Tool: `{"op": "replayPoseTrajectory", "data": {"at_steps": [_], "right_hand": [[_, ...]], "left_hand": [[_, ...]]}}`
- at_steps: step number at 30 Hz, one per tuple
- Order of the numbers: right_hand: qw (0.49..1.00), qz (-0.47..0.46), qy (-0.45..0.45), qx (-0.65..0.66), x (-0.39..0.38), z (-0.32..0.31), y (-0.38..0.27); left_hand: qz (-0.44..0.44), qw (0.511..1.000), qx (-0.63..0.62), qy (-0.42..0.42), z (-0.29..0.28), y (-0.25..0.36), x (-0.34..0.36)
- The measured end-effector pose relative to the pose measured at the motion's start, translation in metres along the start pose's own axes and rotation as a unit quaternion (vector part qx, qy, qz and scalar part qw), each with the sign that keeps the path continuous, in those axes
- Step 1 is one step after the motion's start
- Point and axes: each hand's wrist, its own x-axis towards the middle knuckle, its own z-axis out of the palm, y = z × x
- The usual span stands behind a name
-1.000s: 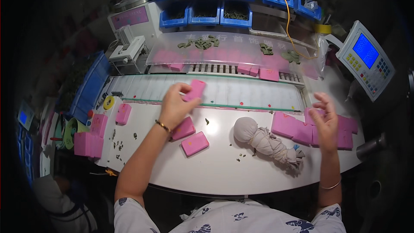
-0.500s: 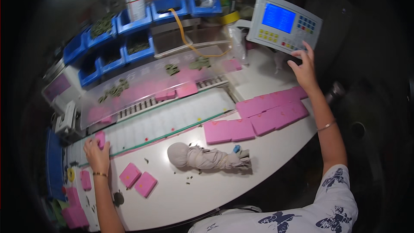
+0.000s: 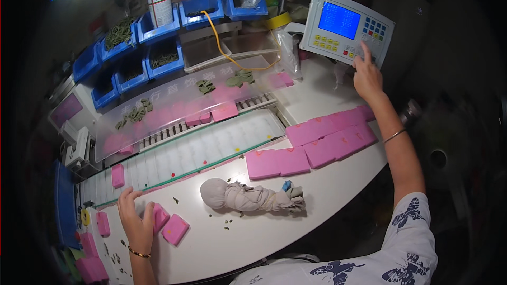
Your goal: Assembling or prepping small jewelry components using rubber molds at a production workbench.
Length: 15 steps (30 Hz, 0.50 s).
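Observation:
My right hand (image 3: 368, 78) is raised to the control panel (image 3: 320, 34), a pale box with a blue screen and coloured keys. Its index finger is stretched onto the keypad, the other fingers are curled, and it holds nothing. Low over the table at the left, my left hand (image 3: 135, 222) is open, with thumb and fingers apart. Beside its thumb lies a pink block (image 3: 161, 218), partly covered by the hand; a second pink block (image 3: 176, 229) is just right of it. Another pink block (image 3: 118, 176) stands on the white segmented track (image 3: 200, 150), beyond my left fingertips.
A grey cloth-wrapped bundle (image 3: 259, 198) lies mid-table. Rows of pink blocks (image 3: 277, 162) line the right side. A clear plastic cover (image 3: 174, 97) lies behind the track, before blue bins (image 3: 163, 58) of small green pieces. A spray can (image 3: 160, 6) stands in one bin.
My left hand has let go of the pink block on the track and come back toward the loose blocks. My right hand has moved up slightly, its index finger now on the panel's keys.

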Motion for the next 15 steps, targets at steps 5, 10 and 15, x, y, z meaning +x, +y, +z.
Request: {"op": "replayPoseTrajectory", "data": {"at_steps": [5,10,15], "right_hand": [[0.978,-0.038,0.01,-0.205,0.011,0.02,0.012],[0.988,-0.066,0.027,-0.135,0.012,0.022,0.039],[0.987,-0.059,0.017,-0.15,0.013,0.033,0.035]], "left_hand": [[-0.031,0.997,-0.054,-0.055,-0.02,-0.003,-0.017],[-0.105,0.974,-0.125,-0.154,-0.022,-0.006,-0.019],[-0.034,0.983,-0.103,-0.148,-0.021,-0.014,-0.021]]}}
